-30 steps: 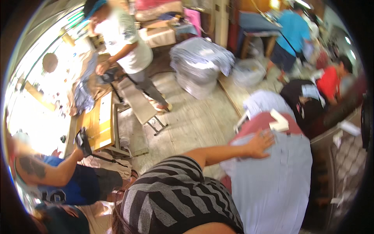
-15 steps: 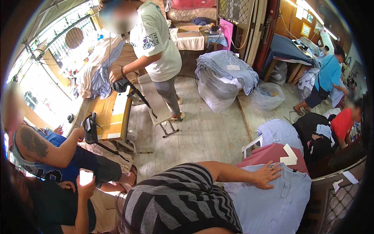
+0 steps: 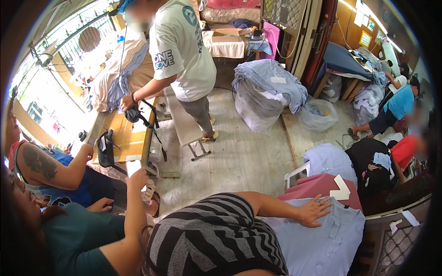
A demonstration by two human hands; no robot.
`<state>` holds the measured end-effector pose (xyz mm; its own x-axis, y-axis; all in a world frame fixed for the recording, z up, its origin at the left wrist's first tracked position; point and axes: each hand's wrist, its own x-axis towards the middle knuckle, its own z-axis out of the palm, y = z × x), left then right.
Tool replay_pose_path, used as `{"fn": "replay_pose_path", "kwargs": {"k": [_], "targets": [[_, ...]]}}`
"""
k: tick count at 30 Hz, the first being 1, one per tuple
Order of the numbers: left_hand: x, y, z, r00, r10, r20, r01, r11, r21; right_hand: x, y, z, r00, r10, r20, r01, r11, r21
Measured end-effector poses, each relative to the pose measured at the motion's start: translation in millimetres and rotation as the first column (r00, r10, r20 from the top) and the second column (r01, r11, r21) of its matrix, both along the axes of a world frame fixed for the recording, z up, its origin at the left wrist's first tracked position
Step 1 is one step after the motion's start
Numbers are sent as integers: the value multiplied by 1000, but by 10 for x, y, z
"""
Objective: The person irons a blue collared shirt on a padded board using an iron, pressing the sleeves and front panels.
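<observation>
At the near right: one light blue shirt, laid out with its neck end to the far side, its far edge meeting a maroon cloth. Left hand, palm down on the shirt's upper left part, fingers spread, gripping nothing; forearm bare, emerging from a black-and-grey striped garment. Right hand outside the view, state cannot be told. On the maroon cloth, just beyond the shirt: one angled white piece. Farther on, pale blue cloth beside a white frame; to its right, a black heap. Far centre: a bundle of blue cloth, partly in clear plastic; right of it, a clear bag. Near left: a person in dark green holding a white-screened phone. Left, beyond: a wooden table bearing a black bag; at its far right, a person in a white T-shirt beside a narrow bench.
</observation>
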<state>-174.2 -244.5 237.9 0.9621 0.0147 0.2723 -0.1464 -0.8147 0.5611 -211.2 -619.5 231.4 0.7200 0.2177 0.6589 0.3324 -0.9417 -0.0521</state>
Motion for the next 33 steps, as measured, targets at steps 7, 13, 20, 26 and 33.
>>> {"fn": "replay_pose_path", "kwargs": {"k": [7, 13, 20, 26, 33], "targets": [[-27, 5, 101, 999, 1, -40, 0, 1000, 10, 30, -19, 9, 1000, -7, 6, 7, 1000, 9], [-17, -15, 95, 999, 25, -20, -24, 999, 34, 48, -55, 11, 1000, -8, 15, 8, 1000, 11], [-17, -28, 26, 999, 48, -1, -48, 998, 51, 94, -132, 6, 1000, 7, 3, -7, 1000, 15], [-10, -27, 84, 999, 48, -8, -48, 997, 56, 107, -209, 19, 1000, 2, 20, -3, 1000, 15], [-13, -13, 81, 999, 40, -27, -38, 996, 83, 91, -256, 16, 1000, -1, 20, 0, 1000, 22]]}}
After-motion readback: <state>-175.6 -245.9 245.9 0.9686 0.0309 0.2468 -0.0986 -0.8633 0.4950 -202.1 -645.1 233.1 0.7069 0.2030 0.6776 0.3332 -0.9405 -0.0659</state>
